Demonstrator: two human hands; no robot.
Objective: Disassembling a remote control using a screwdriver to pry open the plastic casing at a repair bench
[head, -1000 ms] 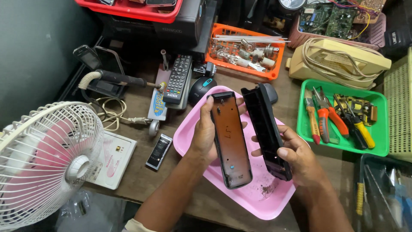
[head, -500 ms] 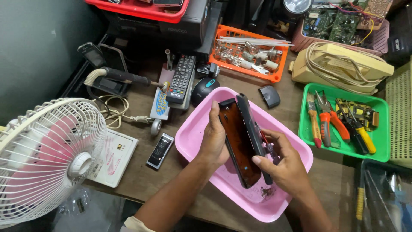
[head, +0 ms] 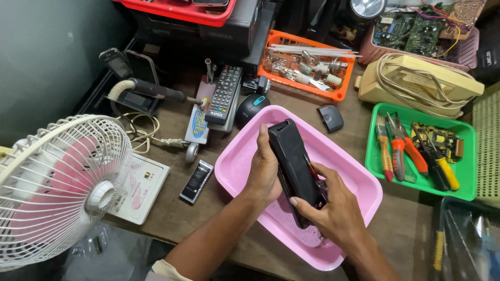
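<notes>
Centre frame: our left hand point(head: 265, 169) and right hand point(head: 333, 208) both clasp a long black plastic casing point(head: 294, 166), glossy, tilted over the pink plastic basin point(head: 359, 179) | green tool tray point(head: 463, 190) right | white fan point(head: 57, 187) lower left.

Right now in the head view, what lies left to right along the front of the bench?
White-caged pink-bladed fan → small black battery → pink plastic tub → green plastic tool tray.
</notes>
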